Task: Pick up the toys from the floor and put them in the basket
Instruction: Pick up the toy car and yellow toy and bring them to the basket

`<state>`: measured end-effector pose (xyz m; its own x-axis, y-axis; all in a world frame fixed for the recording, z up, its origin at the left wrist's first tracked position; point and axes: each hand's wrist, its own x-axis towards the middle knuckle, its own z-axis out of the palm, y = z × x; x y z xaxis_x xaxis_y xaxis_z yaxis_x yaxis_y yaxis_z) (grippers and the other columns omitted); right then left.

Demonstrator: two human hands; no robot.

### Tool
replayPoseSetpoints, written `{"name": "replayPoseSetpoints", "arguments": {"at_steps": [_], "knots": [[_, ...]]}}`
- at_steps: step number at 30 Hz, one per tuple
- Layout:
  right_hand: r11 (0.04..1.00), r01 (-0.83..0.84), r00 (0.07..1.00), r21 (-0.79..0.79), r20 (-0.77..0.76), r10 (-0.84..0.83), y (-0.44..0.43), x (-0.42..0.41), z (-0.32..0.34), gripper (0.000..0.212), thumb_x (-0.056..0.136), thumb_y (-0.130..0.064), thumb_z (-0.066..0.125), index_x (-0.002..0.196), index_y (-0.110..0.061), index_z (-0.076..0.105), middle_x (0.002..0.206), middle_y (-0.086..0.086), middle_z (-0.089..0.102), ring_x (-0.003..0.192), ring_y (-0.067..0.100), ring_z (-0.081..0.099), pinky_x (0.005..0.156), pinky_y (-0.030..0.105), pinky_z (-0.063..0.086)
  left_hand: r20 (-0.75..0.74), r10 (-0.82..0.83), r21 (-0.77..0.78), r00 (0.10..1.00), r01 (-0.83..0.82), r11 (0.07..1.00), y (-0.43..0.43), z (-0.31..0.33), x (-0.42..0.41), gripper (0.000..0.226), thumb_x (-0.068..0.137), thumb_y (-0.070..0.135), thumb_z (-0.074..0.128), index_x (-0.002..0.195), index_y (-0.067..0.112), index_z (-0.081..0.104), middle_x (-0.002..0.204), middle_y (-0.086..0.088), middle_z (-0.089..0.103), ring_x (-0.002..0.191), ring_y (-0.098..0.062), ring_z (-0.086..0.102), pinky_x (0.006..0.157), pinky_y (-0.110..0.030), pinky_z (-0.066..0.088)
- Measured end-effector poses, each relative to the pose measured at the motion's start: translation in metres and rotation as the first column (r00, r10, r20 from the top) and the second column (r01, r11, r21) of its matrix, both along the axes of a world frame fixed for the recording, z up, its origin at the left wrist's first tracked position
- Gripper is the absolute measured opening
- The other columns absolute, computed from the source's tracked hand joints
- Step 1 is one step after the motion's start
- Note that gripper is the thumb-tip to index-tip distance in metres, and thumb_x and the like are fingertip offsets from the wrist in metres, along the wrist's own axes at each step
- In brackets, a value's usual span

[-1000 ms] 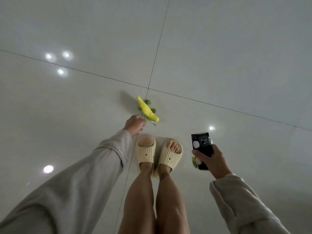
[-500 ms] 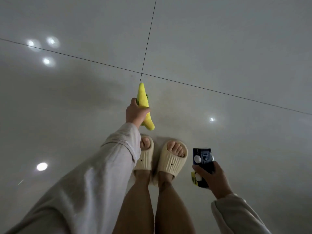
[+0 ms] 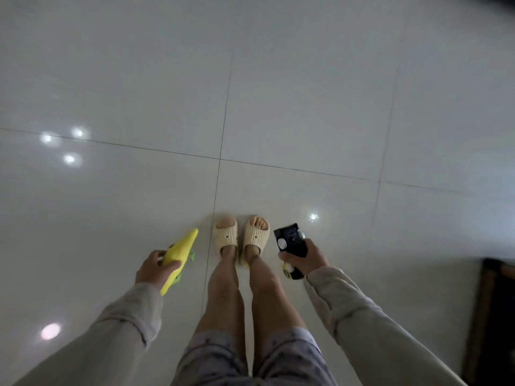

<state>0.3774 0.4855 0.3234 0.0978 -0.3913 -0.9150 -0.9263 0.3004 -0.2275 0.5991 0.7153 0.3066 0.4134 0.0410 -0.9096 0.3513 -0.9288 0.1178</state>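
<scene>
Glossy pale tile floor (image 3: 306, 107), dimly lit. Nearest, the left hand (image 3: 154, 268) is closed around a yellow-green toy (image 3: 178, 253), lifted off the floor; the right hand (image 3: 305, 260) grips a black toy (image 3: 291, 246). Beyond stand cream slippers (image 3: 239, 236). Pickup appears complete; no basket is visible, so locate it next.

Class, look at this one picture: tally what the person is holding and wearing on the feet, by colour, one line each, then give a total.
Yellow and green toy, in the left hand: 1
Black toy, in the right hand: 1
Cream slippers: 2
Total: 4
</scene>
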Motion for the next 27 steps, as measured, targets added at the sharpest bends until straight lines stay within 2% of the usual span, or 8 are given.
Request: {"name": "replayPoseSetpoints", "arguments": {"at_steps": [4,8,10,13,16,19,22,27], "knots": [[0.999,-0.034,0.999,-0.043,0.008,0.034,0.003,0.003,0.066,0.045,0.074,-0.024,0.076,0.111,-0.005,0.058,0.091,0.007,0.058,0.087,0.019,0.054,0.073,0.026,0.04,-0.033,0.127,-0.072,0.991,-0.129,0.989,0.02,0.071,-0.011,0.068,0.057,0.025,0.07,0.114,-0.009,0.056,0.114,-0.035,0.063,0.096,-0.046,0.063,0.077,-0.048,0.048],[0.986,-0.166,0.985,-0.023,-0.062,0.164,0.009,-0.007,0.095,0.037,0.075,-0.027,0.074,0.102,-0.01,0.057,0.093,0.009,0.058,0.088,0.018,0.054,0.077,0.029,0.043,-0.004,0.056,-0.157,0.998,-0.056,0.986,0.03,0.11,-0.011,0.073,0.054,0.031,0.065,0.116,-0.007,0.055,0.115,-0.035,0.062,0.104,-0.051,0.06,0.087,-0.056,0.048],[0.967,-0.255,0.959,-0.012,-0.128,0.251,0.011,-0.014,0.104,0.048,0.073,-0.03,0.072,0.112,-0.006,0.059,0.092,0.007,0.057,0.087,0.018,0.053,0.074,0.025,0.039,0.014,0.044,-0.166,0.999,-0.041,0.985,0.034,0.122,-0.011,0.074,0.057,0.034,0.067,0.119,-0.006,0.055,0.119,-0.031,0.061,0.108,-0.047,0.06,0.09,-0.054,0.049],[0.947,-0.321,0.932,-0.002,-0.177,0.316,0.007,-0.026,0.114,0.052,0.073,-0.031,0.07,0.118,-0.007,0.058,0.089,0.006,0.057,0.084,0.02,0.054,0.071,0.024,0.037,0.062,0.086,-0.147,0.994,-0.076,0.986,0.038,0.135,-0.013,0.055,0.08,0.023,0.07,0.124,-0.003,0.052,0.127,-0.027,0.058,0.113,-0.042,0.057,0.095,-0.049,0.048],[0.929,-0.371,0.92,-0.014,-0.139,0.365,-0.004,-0.036,0.122,0.055,0.078,-0.033,0.069,0.125,-0.008,0.052,0.107,0.014,0.063,0.096,0.025,0.058,0.08,0.029,0.041,0.153,0.197,-0.18,0.968,-0.169,0.969,0.039,0.155,-0.022,0.062,0.077,0.034,0.067,0.126,-0.001,0.053,0.129,-0.024,0.058,0.116,-0.04,0.056,0.096,-0.045,0.045],[0.903,-0.429,0.9,-0.015,-0.09,0.426,-0.019,-0.038,0.126,0.062,0.081,-0.029,0.069,0.134,-0.007,0.045,0.115,0.016,0.062,0.092,0.022,0.054,0.08,0.028,0.04,0.256,0.324,-0.237,0.911,-0.266,0.934,0.043,0.176,-0.042,0.079,0.057,0.043,0.057,0.126,0.005,0.054,0.126,-0.021,0.06,0.115,-0.038,0.057,0.097,-0.043,0.045],[0.856,-0.516,0.852,0.012,-0.098,0.515,-0.029,-0.027,0.124,0.062,0.08,-0.016,0.071,0.135,-0.003,0.043,0.119,0.022,0.061,0.096,0.029,0.058,0.084,0.036,0.045,0.289,0.447,-0.278,0.847,-0.372,0.886,0.061,0.181,-0.071,0.072,0.059,0.043,0.061,0.123,0.008,0.057,0.122,-0.019,0.063,0.111,-0.035,0.059,0.092,-0.04,0.045],[0.738,-0.674,0.731,0.032,-0.117,0.673,-0.027,0.02,0.116,0.07,0.075,-0.02,0.074,0.135,-0.004,0.041,0.123,0.022,0.06,0.106,0.037,0.061,0.092,0.044,0.051,0.249,0.731,-0.305,0.636,-0.665,0.682,0.104,0.174,-0.14,0.075,0.057,0.037,0.063,0.123,0.001,0.055,0.12,-0.025,0.061,0.108,-0.041,0.06,0.091,-0.054,0.05]]}}
